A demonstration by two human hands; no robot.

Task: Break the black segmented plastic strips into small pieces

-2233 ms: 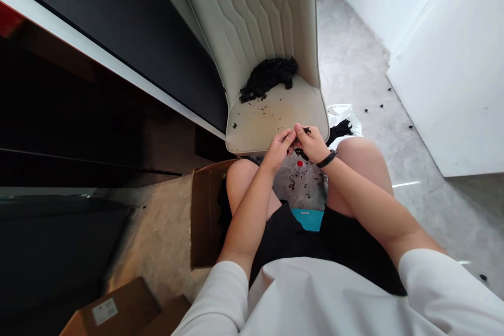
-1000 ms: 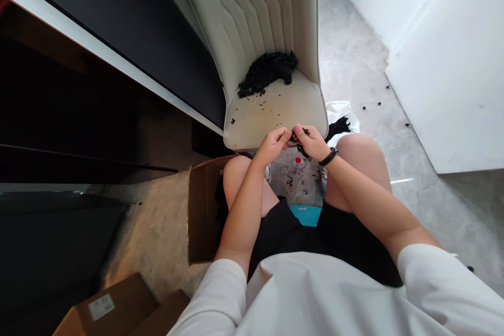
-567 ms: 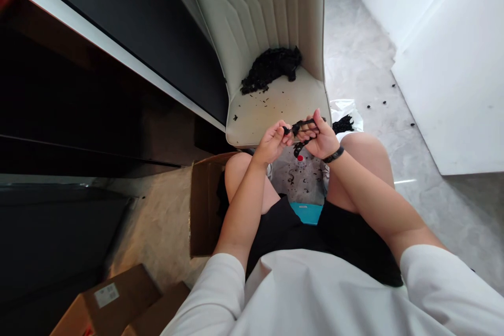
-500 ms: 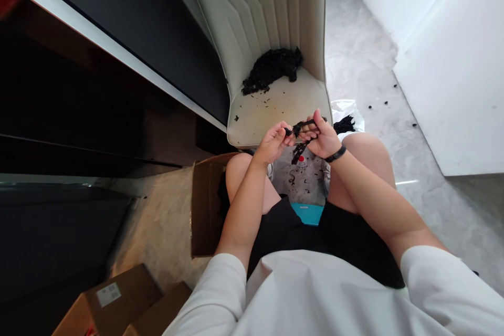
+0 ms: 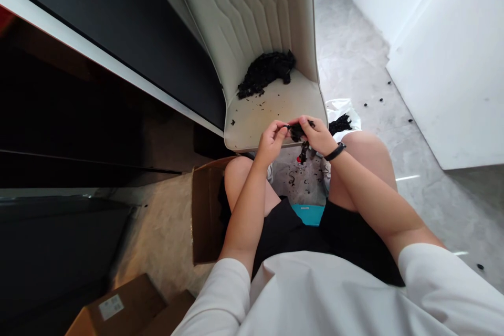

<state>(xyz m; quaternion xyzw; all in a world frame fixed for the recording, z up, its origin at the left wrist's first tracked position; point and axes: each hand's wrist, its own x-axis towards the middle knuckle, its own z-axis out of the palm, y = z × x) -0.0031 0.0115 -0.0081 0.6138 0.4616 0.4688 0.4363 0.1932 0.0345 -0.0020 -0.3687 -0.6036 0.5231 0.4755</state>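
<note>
Both hands meet just over the front edge of a pale padded chair [image 5: 255, 128]. My left hand [image 5: 271, 143] pinches one end of a ragged black strip [image 5: 296, 133], which looks like rubbery scrap. My right hand [image 5: 318, 135], with a black band at its wrist, is closed around the strip's other end, thumb on top. A loose black piece [image 5: 303, 152] dangles beneath the right fingers. On the seat, against the backrest, lies a heap of similar black scraps [image 5: 268, 72]. Small black crumbs are scattered before it.
Beside my right knee is a white bag [image 5: 340, 105] with black pieces [image 5: 340, 124]. An open cardboard box [image 5: 205, 215] stands by my left leg; more boxes [image 5: 132, 299] sit lower left. A blue flat item [image 5: 310, 214] shows between my thighs. Black bits dot the floor.
My right hand has turned from a palm-up hold to thumb-over, closing on the strip and drawing nearer the left. The strip looks more bunched. The view has shifted slightly.
</note>
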